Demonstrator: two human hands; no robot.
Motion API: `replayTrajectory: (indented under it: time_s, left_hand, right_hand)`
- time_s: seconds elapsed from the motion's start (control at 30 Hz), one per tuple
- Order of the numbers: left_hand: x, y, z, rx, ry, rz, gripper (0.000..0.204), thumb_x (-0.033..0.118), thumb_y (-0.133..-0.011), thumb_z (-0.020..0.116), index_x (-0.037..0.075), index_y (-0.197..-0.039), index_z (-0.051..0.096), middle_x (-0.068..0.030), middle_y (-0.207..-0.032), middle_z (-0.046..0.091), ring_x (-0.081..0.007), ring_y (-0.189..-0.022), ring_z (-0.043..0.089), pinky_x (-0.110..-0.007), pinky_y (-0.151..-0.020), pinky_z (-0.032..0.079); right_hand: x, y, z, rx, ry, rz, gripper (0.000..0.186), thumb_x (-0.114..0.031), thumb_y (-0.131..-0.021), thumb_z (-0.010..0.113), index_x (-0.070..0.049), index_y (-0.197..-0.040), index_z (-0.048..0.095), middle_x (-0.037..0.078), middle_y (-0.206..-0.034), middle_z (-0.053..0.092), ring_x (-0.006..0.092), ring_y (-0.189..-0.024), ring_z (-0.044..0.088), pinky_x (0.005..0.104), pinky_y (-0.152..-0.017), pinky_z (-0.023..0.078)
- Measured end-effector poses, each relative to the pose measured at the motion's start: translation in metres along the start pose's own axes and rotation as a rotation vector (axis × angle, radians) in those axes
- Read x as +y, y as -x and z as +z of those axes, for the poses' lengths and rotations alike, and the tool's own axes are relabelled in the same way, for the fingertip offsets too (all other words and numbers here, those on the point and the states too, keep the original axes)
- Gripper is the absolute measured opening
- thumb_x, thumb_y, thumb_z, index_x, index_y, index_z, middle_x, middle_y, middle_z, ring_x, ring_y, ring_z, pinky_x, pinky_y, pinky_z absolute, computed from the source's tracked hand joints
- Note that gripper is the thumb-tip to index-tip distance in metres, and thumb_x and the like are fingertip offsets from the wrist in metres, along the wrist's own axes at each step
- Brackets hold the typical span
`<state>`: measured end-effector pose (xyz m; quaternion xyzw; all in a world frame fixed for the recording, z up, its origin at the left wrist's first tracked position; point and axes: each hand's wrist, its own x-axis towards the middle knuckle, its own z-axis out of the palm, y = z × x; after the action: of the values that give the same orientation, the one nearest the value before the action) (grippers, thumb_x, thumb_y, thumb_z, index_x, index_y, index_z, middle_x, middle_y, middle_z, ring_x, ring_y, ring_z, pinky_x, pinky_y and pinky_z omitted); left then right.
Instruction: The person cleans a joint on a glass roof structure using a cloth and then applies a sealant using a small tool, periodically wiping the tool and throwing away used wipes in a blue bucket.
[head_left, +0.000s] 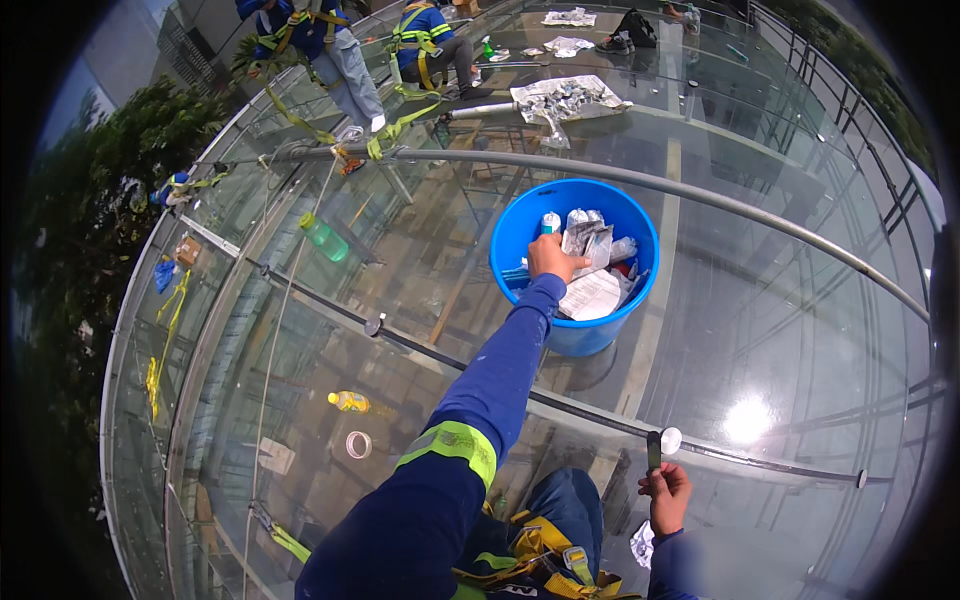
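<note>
My left hand reaches into a blue bucket, its fingers closed on a folded piece of newspaper. Several white tubes stand behind the paper inside the bucket. A white printed sheet lies below my fingers, against the bucket's near inner wall. Lower right, my right hand is closed around a narrow, dark, flat-bladed tool pointing upward. Just beside its tip is a round white disc on the glass joint. Crumpled paper lies near my right wrist.
A grey pipe runs across behind the bucket over the glass panels. To the left are a green bottle, a yellow bottle, a tape roll and a rope. Two harnessed people work farther off, near spread newspaper.
</note>
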<state>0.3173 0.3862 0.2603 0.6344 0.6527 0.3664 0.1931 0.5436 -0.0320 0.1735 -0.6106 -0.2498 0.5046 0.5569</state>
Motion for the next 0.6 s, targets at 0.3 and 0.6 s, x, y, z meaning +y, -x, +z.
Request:
replayTrajectory:
  time_s: [0.3,0.6]
  left_hand:
    - [-0.007,0.002,-0.043,0.220,0.221,-0.060,0.022,0.020,-0.078,0.080,0.000,-0.078,0.072,-0.0249,-0.079,0.069,-0.0384,-0.072,0.068,-0.044,-0.067,0.052]
    - [-0.032,0.087,-0.118,0.112,1.211,0.066,0.022,0.000,-0.092,0.067,-0.001,-0.113,0.059,-0.0088,-0.110,0.070,-0.0138,-0.096,0.066,-0.030,-0.085,0.053]
  right_hand:
    - [-0.019,0.001,0.003,-0.045,0.012,-0.044,0.010,-0.006,-0.095,0.059,-0.001,-0.103,0.057,0.006,-0.082,0.062,0.0177,-0.070,0.066,0.0294,-0.060,0.054]
    - [-0.054,0.007,0.046,-0.061,-0.009,-0.055,0.014,-0.015,-0.097,0.061,-0.004,-0.105,0.059,0.003,-0.088,0.063,0.0043,-0.063,0.048,0.0197,-0.054,0.039]
